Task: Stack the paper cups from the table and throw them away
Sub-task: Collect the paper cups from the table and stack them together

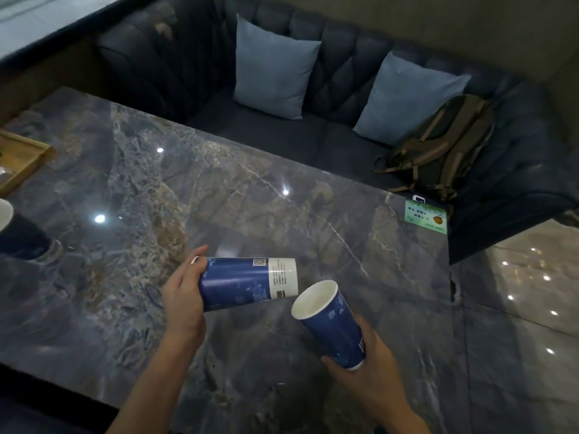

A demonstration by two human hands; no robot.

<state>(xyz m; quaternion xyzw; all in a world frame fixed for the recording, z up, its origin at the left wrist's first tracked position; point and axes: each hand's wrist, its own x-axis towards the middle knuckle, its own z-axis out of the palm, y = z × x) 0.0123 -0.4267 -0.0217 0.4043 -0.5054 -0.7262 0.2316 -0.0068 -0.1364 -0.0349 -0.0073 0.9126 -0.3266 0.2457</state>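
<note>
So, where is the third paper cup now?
The third cup stands at the table's far left edge, just below the wooden tray.

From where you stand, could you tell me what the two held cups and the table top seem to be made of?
Left-hand cup and right-hand cup: apparently paper, with blue printed walls and a matt white inside. Table top: polished marble or a lookalike, veined grey-blue, mirroring ceiling lights.

Two bare hands and forearms, nothing worn on them

The left hand [185,296] and the right hand [372,371] are both bare, without gloves, and I see no ring on the fingers that show. Both forearms are uncovered up to the lower edge of the view; no sleeve, watch or bracelet shows at the wrists. One fingertip of the left hand shows a short, pale nail. The rest of the body is out of the view.
</note>
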